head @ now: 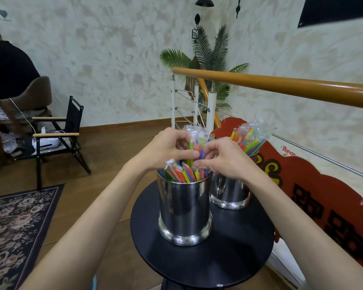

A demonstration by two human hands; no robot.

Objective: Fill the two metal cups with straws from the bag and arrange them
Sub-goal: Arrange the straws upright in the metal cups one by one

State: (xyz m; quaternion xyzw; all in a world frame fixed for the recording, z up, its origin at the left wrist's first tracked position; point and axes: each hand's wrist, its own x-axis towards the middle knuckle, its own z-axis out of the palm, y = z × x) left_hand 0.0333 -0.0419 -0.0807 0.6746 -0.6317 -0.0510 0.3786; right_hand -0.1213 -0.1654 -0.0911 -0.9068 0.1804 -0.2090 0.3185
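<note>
Two shiny metal cups stand on a small round black table (235, 254). The near cup (184, 208) holds several wrapped coloured straws (182, 174), some short at the rim and some standing taller. My left hand (168, 149) and my right hand (222, 155) meet above this cup, and their curled fingers grip the taller straws (197, 143) from either side. The far cup (231, 191) sits behind and to the right, partly hidden by my right wrist, with a leaning bunch of wrapped straws (252, 137) in it. No bag is in view.
A red sign board (323, 195) leans just right of the table, below a wooden stair handrail (281, 84). A folding chair (57, 139) and a seated person (6, 65) are at the left. A patterned rug (15, 222) lies on the wooden floor.
</note>
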